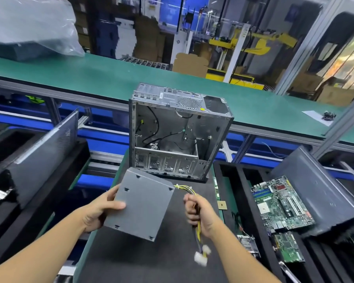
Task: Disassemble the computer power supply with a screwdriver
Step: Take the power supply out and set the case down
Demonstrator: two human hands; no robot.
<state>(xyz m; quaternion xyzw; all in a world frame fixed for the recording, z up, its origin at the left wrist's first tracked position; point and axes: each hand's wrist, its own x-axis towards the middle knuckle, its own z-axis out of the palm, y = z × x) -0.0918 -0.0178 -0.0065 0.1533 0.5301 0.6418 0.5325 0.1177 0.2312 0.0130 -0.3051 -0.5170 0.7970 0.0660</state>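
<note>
The power supply (pixel 140 207) is already out of the computer case (pixel 172 135), which stands open and gutted at the far end of the desk (pixel 151 262), with only a few loose wires left inside. The left hand (pixel 98 211) has its grip closed on the grey box's left edge, thumb on top, and holds it tilted above the desk. The right hand (pixel 198 211) has its grip wrapped round the cable bundle (pixel 198 234), whose white plugs dangle below. A motherboard (pixel 282 205) lies in the foam tray (pixel 229 176) to the right. So the removal looks finished. The box itself looks sealed, its lid on, and I see no screwdriver anywhere, so opening the housing seems to be what is left.
</note>
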